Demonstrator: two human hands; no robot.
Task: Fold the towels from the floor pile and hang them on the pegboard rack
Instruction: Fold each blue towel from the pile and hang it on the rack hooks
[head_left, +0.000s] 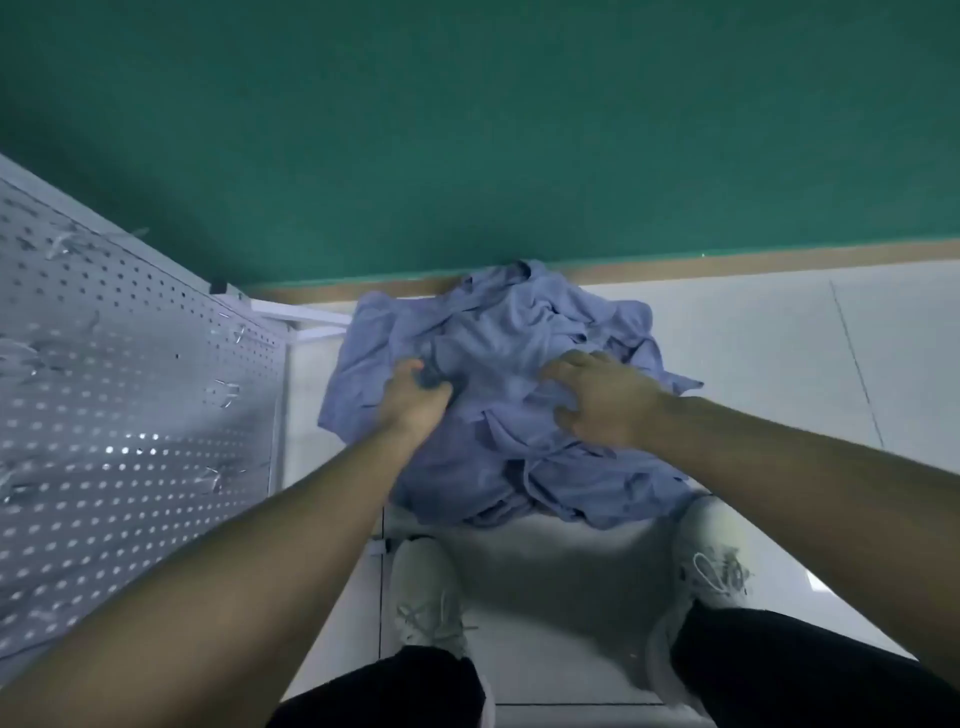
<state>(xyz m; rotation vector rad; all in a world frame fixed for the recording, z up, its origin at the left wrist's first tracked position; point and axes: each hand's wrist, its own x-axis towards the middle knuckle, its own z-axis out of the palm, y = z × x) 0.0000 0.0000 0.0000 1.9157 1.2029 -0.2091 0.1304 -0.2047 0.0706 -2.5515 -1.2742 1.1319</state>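
The person stands bent over the pile of towels (498, 395), a crumpled blue heap on the floor against the far green wall (467, 130), just right of the pegboard rack (130, 389). The left hand (413, 400) has its fingers curled round a bunch of cloth near the heap's left side. The right hand (597, 400) lies on top with fingers spread and bent, pressing into the folds without a clear hold. This looks like the picking step: one towel is being singled out. Next it must be lifted free of its neighbours, shaken out and its corners found for folding.
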